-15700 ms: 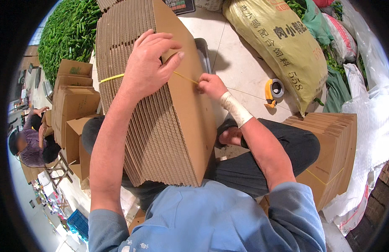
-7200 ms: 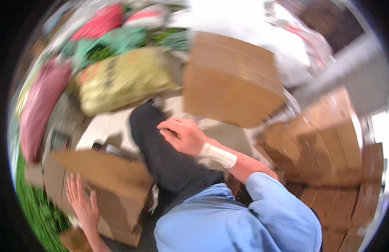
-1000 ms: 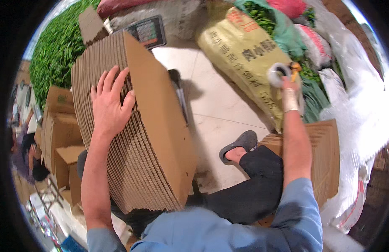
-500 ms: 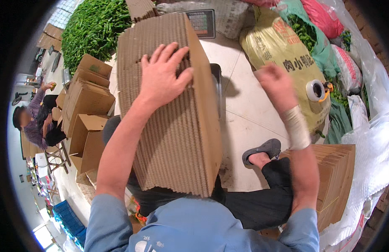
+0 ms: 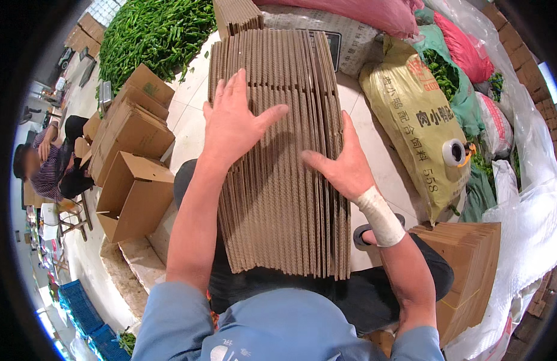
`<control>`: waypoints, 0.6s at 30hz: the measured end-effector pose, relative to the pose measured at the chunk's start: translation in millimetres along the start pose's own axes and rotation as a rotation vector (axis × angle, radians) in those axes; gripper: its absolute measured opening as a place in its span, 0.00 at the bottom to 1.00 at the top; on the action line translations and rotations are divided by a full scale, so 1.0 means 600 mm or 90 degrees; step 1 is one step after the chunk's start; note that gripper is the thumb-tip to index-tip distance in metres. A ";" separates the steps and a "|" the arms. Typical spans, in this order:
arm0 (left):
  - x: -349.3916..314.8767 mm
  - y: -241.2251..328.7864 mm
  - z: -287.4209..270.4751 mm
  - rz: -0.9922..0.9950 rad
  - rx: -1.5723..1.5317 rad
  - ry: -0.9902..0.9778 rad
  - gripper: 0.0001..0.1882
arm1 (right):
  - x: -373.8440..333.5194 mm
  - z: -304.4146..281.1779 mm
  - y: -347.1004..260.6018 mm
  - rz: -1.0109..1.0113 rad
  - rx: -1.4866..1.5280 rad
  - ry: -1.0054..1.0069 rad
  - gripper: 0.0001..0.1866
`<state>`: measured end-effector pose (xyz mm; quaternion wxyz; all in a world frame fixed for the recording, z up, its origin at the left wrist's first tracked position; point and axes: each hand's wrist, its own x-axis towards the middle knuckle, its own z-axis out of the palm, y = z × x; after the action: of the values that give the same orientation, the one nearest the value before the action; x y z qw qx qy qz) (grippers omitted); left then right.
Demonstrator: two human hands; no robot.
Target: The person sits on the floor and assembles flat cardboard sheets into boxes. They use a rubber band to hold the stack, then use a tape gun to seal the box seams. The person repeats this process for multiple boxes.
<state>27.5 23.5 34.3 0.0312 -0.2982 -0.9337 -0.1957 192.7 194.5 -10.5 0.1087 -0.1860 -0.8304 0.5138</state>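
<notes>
Compared with half a second back, the right hand (image 5: 343, 167) has dropped out of the air and landed on the stack of flattened cardboard boxes (image 5: 278, 180), and the stack has tipped so its corrugated edges face the camera instead of its broad side. The left hand (image 5: 233, 123) hasn't really shifted, it sits on top as before.

So the stack stands on edge over the person's lap, long axis running away from the body toward the white tile floor (image 5: 375, 138). The left hand lies flat on the edges with fingers spread, further up the stack. The right hand, wrist wrapped in white bandage, is open too, palm against the right flank and thumb across the edges, a bit nearer the body. Neither hand is pinching anything.

Around it: a second bound bundle of flat boxes (image 5: 465, 271) just beside the right knee, a yellow sack (image 5: 414, 114) with a tape roll (image 5: 454, 152) resting on it, a couple of assembled open boxes (image 5: 134, 192) to the left, a heap of green peppers (image 5: 152, 30) beyond, and another person seated (image 5: 47, 165) far left.
</notes>
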 end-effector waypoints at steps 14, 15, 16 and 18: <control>-0.001 -0.018 0.018 0.043 -0.023 0.004 0.60 | -0.012 -0.005 0.003 0.008 -0.045 0.063 0.63; 0.001 -0.014 0.015 0.051 -0.001 0.001 0.60 | -0.012 -0.005 -0.002 0.038 0.021 0.046 0.60; 0.001 -0.008 0.013 0.059 0.022 -0.002 0.60 | -0.007 -0.004 0.011 0.023 0.069 0.048 0.57; 0.000 -0.003 0.019 0.065 0.066 0.002 0.58 | -0.006 -0.011 0.021 0.072 0.170 0.001 0.55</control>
<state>27.4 26.4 23.2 0.0581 -0.3428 -0.9262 -0.1455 200.8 203.8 -18.7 0.1042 -0.2166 -0.7427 0.6250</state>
